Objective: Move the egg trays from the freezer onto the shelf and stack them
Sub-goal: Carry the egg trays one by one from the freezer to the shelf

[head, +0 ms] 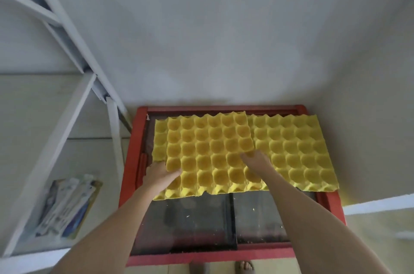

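Yellow egg trays lie on the glass lid of a red-framed chest freezer (131, 153). The top left tray (206, 139) sits slightly lifted and shifted right over another tray (212, 184) beneath it. A further tray (298, 153) lies flat to the right, its left edge under the lifted one. My left hand (160, 176) grips the lifted tray's near left corner. My right hand (256, 158) pinches its near right corner. The white metal shelf (74, 114) stands to the left of the freezer.
The shelf's lower board holds a flat pile of packets (67, 206). The freezer stands against a white wall, with dark sliding glass panels (197, 220) in front of the trays. My feet (224, 267) show below the freezer's near edge.
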